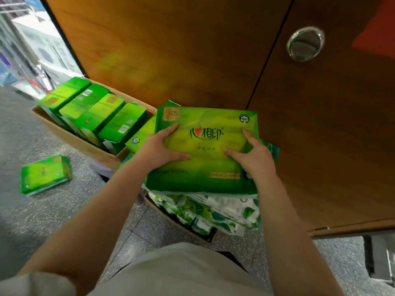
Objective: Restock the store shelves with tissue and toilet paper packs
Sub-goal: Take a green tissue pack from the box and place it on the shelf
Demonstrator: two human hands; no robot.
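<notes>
Green tissue pack (205, 146) lies gripped between left hand (158, 146) and right hand (252, 154).

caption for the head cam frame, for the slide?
Both hands, left and right, grip a green tissue pack above an open carton of packs.

green tissue pack (205, 146), flat, logo up

From my feed, the shelving at upper left (32, 45) is smeared into blur, its goods unreadable. The small print on the green tissue pack (205, 146) is too soft to read. That pack hides most of the white-and-green packs (213, 210) beneath. The cabinet (192, 50) runs off the top edge.
</notes>
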